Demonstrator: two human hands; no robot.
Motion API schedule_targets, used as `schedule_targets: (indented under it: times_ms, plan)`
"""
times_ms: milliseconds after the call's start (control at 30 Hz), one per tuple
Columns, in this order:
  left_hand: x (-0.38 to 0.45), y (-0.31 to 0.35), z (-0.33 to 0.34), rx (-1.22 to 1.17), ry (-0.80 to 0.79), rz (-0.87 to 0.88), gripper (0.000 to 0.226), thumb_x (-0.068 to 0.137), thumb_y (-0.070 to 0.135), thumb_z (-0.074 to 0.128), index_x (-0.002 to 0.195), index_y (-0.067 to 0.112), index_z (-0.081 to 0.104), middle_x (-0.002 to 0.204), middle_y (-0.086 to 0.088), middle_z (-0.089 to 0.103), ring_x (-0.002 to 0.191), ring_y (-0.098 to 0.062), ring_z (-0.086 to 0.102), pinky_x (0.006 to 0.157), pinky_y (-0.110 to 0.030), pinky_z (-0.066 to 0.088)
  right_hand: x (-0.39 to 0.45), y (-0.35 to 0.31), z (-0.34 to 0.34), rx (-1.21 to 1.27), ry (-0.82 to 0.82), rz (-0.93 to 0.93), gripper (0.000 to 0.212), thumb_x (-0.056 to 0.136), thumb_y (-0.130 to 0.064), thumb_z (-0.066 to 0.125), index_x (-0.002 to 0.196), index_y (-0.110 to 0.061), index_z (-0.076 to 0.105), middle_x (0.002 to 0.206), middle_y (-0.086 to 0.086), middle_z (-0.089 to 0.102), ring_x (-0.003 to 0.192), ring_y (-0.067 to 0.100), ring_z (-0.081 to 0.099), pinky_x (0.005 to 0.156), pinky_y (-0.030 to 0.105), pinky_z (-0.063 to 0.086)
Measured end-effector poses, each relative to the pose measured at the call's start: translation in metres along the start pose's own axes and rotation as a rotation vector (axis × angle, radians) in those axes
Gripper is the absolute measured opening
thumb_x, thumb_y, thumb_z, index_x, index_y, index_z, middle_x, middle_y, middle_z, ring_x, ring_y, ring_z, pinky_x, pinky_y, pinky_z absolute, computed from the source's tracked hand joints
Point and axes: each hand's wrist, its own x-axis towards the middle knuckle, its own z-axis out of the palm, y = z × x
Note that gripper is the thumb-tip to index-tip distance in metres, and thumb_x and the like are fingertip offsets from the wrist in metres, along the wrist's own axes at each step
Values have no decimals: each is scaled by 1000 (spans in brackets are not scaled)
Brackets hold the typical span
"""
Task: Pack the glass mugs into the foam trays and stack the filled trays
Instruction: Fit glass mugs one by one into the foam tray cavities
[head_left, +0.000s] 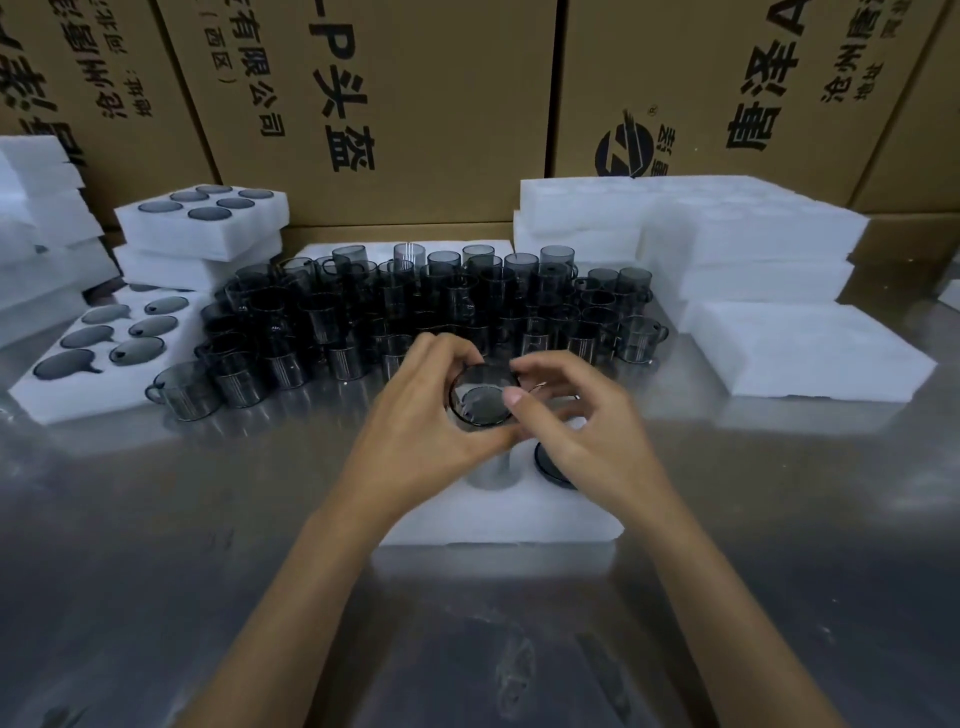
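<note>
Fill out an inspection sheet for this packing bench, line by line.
Surface: shiny metal table, reflective.
Job's things: smoky glass mug held over the foam tray; one mug already sunk in that tray; crowd of loose mugs behind; filled trays stacked at left; a tray with six open pockets in front of them; foam stack at right.
Clutter: nothing seen.
Hands: left hand and right hand both grip the mug.
Cables: nothing seen.
Surroundings: printed cardboard boxes behind.

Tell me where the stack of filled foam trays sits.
In the head view, the stack of filled trays sits at the far left, behind another filled tray and left of the cluster of loose mugs.
</note>
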Motion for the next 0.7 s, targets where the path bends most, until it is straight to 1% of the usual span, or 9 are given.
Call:
schedule_targets:
  times_ms: [100, 167, 300, 400, 467, 533, 600, 633, 700]
  plan:
    - [-1, -1, 0, 79, -121, -24, 58, 58, 71, 74, 94, 37, 43, 96, 19, 46, 85, -2, 51, 61, -20, 39, 2, 4, -4, -1, -51, 30, 5, 87, -9, 73, 92, -9, 71, 81, 15, 68, 70, 18, 60, 64, 14, 46]
    - [-2, -1, 2, 120, -185, -48, 62, 55, 73, 74, 90, 36, 40, 93, 20, 47, 81, -2, 49, 58, -22, 36, 2, 9, -4, 3, -81, 57, 4, 86, -8, 74, 87, -9, 71, 79, 19, 66, 64, 14, 53, 58, 13, 43]
    - [-4, -3, -1, 176, -252, -92, 67, 50, 80, 70, 83, 34, 35, 75, 13, 50, 75, 0, 45, 54, -21, 33, 2, 16, -1, -44, -135, 97, 5, 86, -13, 74, 86, -16, 71, 76, 8, 66, 62, 7, 52, 59, 14, 43]
    - [-3, -5, -8, 123, -318, -149, 64, 49, 82, 69, 85, 36, 42, 81, 13, 56, 82, 4, 49, 61, -22, 40, 4, 19, -2, -76, -150, 104, 7, 85, -13, 74, 85, -20, 71, 74, -1, 67, 63, 4, 55, 62, 14, 44]
    - [-2, -9, -14, -7, -355, -211, 59, 52, 79, 71, 88, 37, 51, 90, 17, 61, 88, 4, 56, 73, -25, 49, 4, 20, -3, -83, -156, 90, 8, 85, -13, 74, 84, -20, 73, 75, -3, 68, 65, 1, 57, 63, 11, 43]
    - [-1, -15, -20, -103, -390, -223, 49, 59, 74, 70, 89, 37, 58, 95, 20, 64, 95, 0, 60, 88, -34, 51, 3, 21, -5, -109, -161, 73, 6, 86, -15, 74, 84, -21, 74, 77, -8, 69, 74, 0, 58, 69, 9, 42]
    - [0, -18, -25, -134, -422, -218, 44, 64, 70, 72, 92, 38, 64, 101, 20, 65, 107, -3, 59, 100, -39, 46, 4, 24, -7, -233, -162, 39, 6, 86, -20, 73, 88, -25, 76, 86, -13, 68, 95, 2, 53, 82, 11, 37]
    - [0, -19, -27, -140, -434, -220, 43, 65, 68, 75, 94, 38, 66, 105, 21, 65, 112, -4, 57, 103, -39, 44, 4, 25, -9, -297, -164, 23, 8, 86, -23, 73, 90, -28, 77, 91, -15, 67, 103, 4, 48, 90, 15, 36]
    - [1, -20, -29, -155, -450, -223, 42, 66, 63, 75, 100, 38, 68, 115, 20, 62, 117, 1, 54, 106, -34, 40, 5, 26, -13, -360, -171, 16, 9, 86, -27, 73, 93, -32, 77, 102, -17, 62, 112, 8, 42, 104, 29, 32]
